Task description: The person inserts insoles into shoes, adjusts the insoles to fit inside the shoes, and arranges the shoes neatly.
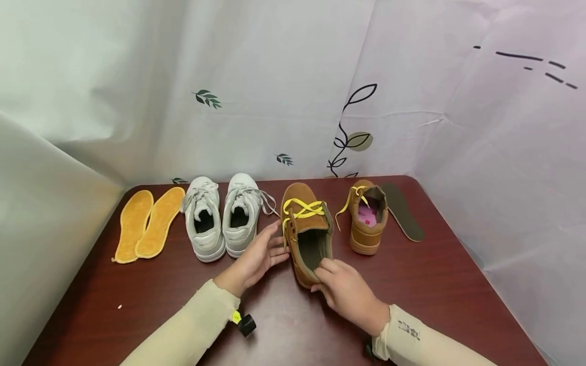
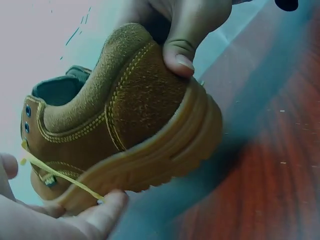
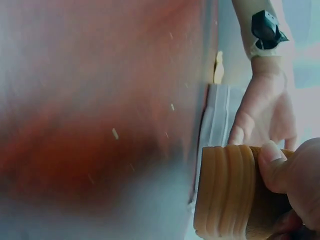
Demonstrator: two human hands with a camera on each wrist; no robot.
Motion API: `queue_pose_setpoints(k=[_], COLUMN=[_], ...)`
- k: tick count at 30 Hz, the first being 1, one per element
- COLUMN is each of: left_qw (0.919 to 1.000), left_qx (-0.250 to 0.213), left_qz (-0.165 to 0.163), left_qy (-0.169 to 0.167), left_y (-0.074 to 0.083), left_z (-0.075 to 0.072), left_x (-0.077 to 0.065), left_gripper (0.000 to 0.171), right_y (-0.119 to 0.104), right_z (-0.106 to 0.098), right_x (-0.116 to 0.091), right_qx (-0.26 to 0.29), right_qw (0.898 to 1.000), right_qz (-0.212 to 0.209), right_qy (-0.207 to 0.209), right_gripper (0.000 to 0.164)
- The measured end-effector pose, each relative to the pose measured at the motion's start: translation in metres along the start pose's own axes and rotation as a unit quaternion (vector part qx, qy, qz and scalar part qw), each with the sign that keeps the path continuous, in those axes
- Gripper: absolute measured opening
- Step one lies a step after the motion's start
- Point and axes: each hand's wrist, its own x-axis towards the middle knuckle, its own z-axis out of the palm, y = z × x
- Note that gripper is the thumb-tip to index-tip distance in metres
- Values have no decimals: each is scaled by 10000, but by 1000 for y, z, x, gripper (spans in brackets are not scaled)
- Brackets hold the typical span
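Observation:
In the head view a brown suede shoe with a yellow shoelace is tilted up off the table at its heel. My right hand grips its heel collar, thumb on the outside of the heel and fingers inside the opening. Along the shoe's left side, my left hand has its fingers extended, the fingertips touching the sole edge and a loose lace end. From the right wrist, the layered heel sole shows under the right thumb.
A matching brown shoe with a pink-patterned insole stands to the right, beside a dark olive insole. Two white sneakers stand to the left. Farther left lie two yellow fleece insoles. Pale curtains hang behind the dark red table.

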Motion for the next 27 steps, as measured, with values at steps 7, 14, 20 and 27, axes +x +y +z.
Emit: queue_pose_setpoints(k=[7, 14, 20, 27], left_qw=[9984, 9986, 9972, 9970], left_qx=[-421, -109, 183, 351], left_qz=[269, 94, 85, -30], left_qy=[-273, -509, -719, -696], left_y=[11, 5, 1, -5], left_z=[6, 15, 24, 31], left_x=[14, 35, 49, 60], left_gripper=[58, 65, 64, 65], right_y=[20, 41, 55, 65], right_z=[-9, -10, -3, 7], right_x=[12, 21, 22, 21], right_qx=[-124, -134, -97, -3], right_qw=[9998, 9989, 9968, 9944], right_qz=[124, 454, 784, 1048], right_qy=[91, -57, -93, -157], right_gripper=[25, 21, 20, 24])
